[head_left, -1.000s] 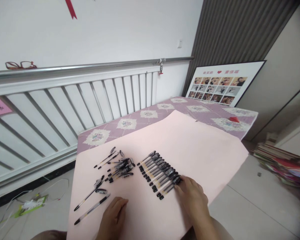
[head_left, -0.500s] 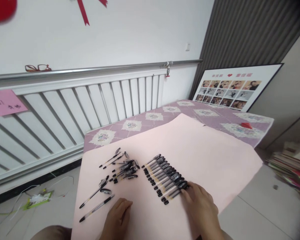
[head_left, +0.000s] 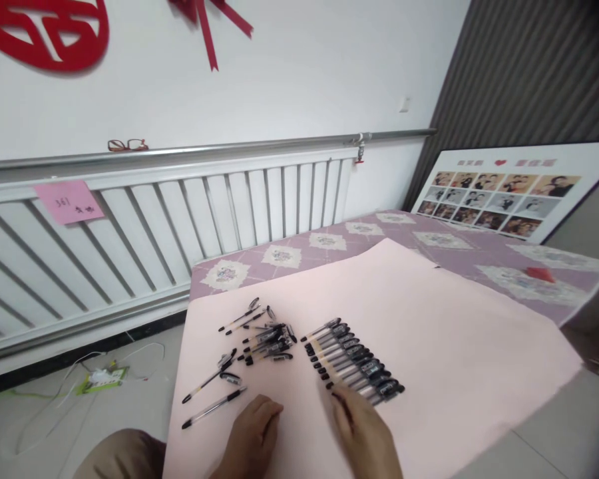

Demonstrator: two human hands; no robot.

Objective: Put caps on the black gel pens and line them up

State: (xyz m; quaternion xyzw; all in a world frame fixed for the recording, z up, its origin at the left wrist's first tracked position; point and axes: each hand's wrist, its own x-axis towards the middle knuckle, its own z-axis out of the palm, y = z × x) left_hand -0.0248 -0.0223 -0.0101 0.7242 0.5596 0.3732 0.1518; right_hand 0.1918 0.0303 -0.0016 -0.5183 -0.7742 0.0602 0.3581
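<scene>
The right hand [head_left: 363, 429] is at the near end of the gel pen row [head_left: 353, 360], toward its twelve o'clock; its grip I cannot tell. The left hand [head_left: 255, 429] is curled closed, pen pile [head_left: 269, 342] at twelve.

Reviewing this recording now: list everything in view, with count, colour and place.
Wall: one, white, background
Ribbed panel: one, grey, upper right
Decorations: two, red, upper left
Switch: one, white, wall
Radiator: one, white, left
Pipe: one, silver, above radiator
Glasses: one pair, reddish-brown, on pipe
Note: one, pink, on radiator
Power strip: one, green-white, floor left
Photo board: one, white, right
Tablecloth: one, purple with white patches, centre-right
Small item: one, red, on tablecloth
Paper: one, pale pink, over tablecloth
Pen row: roughly a dozen, black-clear, mid-paper
Loose pens: uncountable, overlapping, black-clear, left of row
Knee: one, brown-clad, lower left
Left hand: one, bare, below loose pens
Right hand: one, bare, at row's near end
</scene>
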